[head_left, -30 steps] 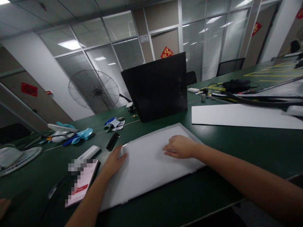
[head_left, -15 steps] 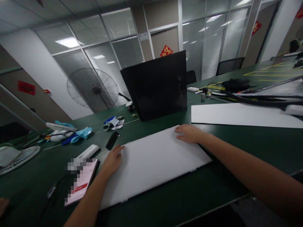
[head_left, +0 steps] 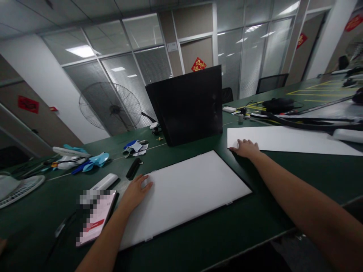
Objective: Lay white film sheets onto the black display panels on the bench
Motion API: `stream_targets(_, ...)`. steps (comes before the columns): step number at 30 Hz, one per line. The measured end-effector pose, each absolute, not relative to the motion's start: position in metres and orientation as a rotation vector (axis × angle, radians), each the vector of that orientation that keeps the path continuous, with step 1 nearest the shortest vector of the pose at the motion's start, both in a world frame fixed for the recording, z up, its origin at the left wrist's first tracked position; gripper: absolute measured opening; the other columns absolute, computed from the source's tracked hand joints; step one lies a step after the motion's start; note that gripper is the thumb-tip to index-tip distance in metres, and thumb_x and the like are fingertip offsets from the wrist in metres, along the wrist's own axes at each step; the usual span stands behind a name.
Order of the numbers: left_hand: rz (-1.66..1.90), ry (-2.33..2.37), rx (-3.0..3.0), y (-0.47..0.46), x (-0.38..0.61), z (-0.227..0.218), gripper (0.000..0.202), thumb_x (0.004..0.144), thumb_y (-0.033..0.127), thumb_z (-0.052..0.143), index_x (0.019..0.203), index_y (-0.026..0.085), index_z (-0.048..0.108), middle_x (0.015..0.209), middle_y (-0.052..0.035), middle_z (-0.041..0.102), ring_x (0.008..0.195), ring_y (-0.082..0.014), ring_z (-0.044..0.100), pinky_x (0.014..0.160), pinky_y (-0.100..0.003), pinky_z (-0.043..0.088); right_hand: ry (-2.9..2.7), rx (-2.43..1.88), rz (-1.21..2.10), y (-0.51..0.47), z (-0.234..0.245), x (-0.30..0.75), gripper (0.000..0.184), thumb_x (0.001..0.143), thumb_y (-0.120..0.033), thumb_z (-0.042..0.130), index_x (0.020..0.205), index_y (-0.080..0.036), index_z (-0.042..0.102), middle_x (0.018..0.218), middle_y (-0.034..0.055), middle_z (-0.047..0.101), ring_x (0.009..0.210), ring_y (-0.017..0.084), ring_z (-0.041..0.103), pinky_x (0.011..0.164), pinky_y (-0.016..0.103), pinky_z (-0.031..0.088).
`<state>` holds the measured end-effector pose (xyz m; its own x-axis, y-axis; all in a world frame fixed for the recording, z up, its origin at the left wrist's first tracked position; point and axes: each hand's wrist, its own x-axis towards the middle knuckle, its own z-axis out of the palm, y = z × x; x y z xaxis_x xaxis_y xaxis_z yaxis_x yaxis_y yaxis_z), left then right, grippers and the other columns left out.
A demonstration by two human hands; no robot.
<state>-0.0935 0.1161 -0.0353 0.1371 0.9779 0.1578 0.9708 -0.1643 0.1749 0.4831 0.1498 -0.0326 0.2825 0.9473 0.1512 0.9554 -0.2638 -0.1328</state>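
Observation:
In front of me a white rectangular panel (head_left: 187,189) with a thin dark border and small tabs along its near edge lies flat on the green table. My left hand (head_left: 138,192) rests on the panel's left side, thumb and fingers apart. My right hand (head_left: 245,148) is at the left end of a second, longer white panel (head_left: 295,139), its fingers spread over the near edge. Whether its thumb reaches beneath that edge is unclear. Beyond the nearer panel a large black screen-like panel (head_left: 188,107) stands upright, leaning slightly.
Left of the nearer panel lie a phone (head_left: 98,223), a white bar-shaped device (head_left: 104,182) and a small black object (head_left: 133,169). Blue-and-white crumpled items (head_left: 136,147) sit farther back. Black strips and cables (head_left: 300,119) lie behind the longer panel. The table's near edge (head_left: 249,249) runs below.
My right hand has left the nearer panel's far right corner and moved right to the longer panel's left end. My left hand has stayed on the nearer panel.

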Motion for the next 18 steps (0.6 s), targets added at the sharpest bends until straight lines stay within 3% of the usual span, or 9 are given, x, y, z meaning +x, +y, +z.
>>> stream_targets(5, 0.348, 2.045, 2.327, 0.113, -0.091, -0.031, 0.063, 0.096, 0.058, 0.049, 0.140, 0.017, 0.066, 0.156, -0.0157, 0.055, 0.141, -0.0330, 0.056, 0.120, -0.044, 0.039, -1.783, -2.402, -0.023, 0.143, -0.029, 0.477, 0.064, 0.100, -0.065, 0.042, 0.133, -0.017, 0.069, 0.137, 0.0229, 0.064, 0.126, 0.040, 0.061, 0.099, 0.058, 0.048)
stream_targets(12, 0.425, 2.024, 2.347, 0.114, -0.093, -0.034, 0.059, 0.095, 0.056, 0.051, 0.136, 0.017, 0.068, 0.151, -0.0146, 0.060, 0.137, -0.0320, 0.059, 0.119, -0.043, 0.040, -1.956, -2.252, -0.178, 0.126, 0.008, 0.432, 0.060, 0.107, -0.036, 0.024, 0.119, -0.006, 0.075, 0.115, 0.0295, 0.071, 0.105, 0.036, 0.071, 0.089, 0.047, 0.051)
stream_targets(18, 0.435, 1.999, 2.319, 0.111, -0.093, -0.030, 0.062, 0.098, 0.060, 0.044, 0.136, 0.019, 0.068, 0.152, -0.0128, 0.060, 0.139, -0.0312, 0.058, 0.119, -0.044, 0.041, -2.484, -1.711, -0.123, 0.076, 0.021, 0.331, 0.050, 0.106, -0.047, 0.037, 0.101, -0.022, 0.080, 0.100, 0.0120, 0.078, 0.096, 0.027, 0.073, 0.088, 0.038, 0.050)
